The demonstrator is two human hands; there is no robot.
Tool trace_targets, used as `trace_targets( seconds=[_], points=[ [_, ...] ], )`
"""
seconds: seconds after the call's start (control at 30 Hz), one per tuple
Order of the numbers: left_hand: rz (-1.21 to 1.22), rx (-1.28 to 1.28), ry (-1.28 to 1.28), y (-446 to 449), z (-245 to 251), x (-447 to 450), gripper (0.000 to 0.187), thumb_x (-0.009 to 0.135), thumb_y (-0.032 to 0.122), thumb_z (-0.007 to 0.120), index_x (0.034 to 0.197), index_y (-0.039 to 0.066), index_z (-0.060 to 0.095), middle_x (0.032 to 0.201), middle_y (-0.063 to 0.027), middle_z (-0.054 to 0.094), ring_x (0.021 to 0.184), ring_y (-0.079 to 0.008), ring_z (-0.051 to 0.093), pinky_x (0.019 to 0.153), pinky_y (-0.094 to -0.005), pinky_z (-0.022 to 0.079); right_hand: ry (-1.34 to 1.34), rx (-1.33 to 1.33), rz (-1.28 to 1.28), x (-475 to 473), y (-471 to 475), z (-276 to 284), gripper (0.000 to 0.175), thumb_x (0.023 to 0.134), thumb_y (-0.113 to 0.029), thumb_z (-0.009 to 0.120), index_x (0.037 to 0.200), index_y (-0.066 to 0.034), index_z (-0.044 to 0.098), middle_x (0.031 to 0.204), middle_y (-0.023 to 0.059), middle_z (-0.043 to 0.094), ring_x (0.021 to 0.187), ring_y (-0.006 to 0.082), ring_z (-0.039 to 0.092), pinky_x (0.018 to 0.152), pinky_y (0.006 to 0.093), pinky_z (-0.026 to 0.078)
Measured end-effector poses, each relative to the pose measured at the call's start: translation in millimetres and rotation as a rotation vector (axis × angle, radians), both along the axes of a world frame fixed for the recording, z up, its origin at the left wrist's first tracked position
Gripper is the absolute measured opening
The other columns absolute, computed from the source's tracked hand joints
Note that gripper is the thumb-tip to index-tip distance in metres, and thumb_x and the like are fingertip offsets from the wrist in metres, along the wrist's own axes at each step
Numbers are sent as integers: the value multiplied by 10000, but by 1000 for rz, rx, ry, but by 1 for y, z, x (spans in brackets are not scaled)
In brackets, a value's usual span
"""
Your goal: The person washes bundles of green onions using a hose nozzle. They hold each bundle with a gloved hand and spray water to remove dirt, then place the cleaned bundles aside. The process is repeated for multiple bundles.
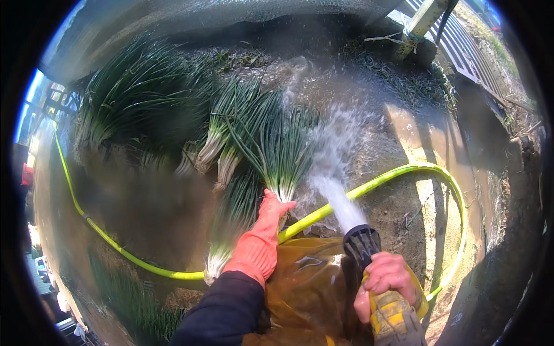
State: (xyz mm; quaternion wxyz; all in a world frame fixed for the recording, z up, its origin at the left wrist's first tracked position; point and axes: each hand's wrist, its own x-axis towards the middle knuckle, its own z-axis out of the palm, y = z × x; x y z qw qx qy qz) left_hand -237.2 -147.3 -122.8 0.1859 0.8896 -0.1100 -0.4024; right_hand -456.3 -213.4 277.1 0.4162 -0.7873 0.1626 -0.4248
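Observation:
My left hand (273, 207), in an orange rubber glove, grips the white lower stems of a bunch of green onions (285, 151), leaves fanned away from me. My right hand (386, 279), which looks ungloved, is closed around the rear of a black hose nozzle (362, 244). White water (342, 205) sprays from it forward, just right of the bunch. Several more green onion bunches lie on the wet ground to the left, a large pile (143, 95) among them. One bunch (233, 225) lies beside my left forearm.
A yellow-green hose (389, 175) loops at the right and crosses in front of my brown waterproof apron (303, 277). It runs on to the left (130, 257). More green leaves (134, 298) lie at lower left. A post (417, 30) and metal slats (471, 52) stand at upper right.

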Motion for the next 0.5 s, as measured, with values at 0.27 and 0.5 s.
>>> trace_targets(
  seconds=[0.27,0.5],
  points=[
    [469,-669,255,-5,53,13,637,702,-106,745,1281,99,574,1137,-70,711,1024,-203,690,900,-346,549,20,110,104,13,3,-2,367,597,61,744,876,-100,567,781,36,650,715,248,642,787,446,574],
    [581,-952,700,32,67,-19,526,768,-107,699,1242,97,594,1026,-58,707,860,-215,696,764,-390,589,-21,308,326,18,22,-5,324,677,45,802,888,-98,601,768,33,669,735,241,680,827,434,581]
  ],
)
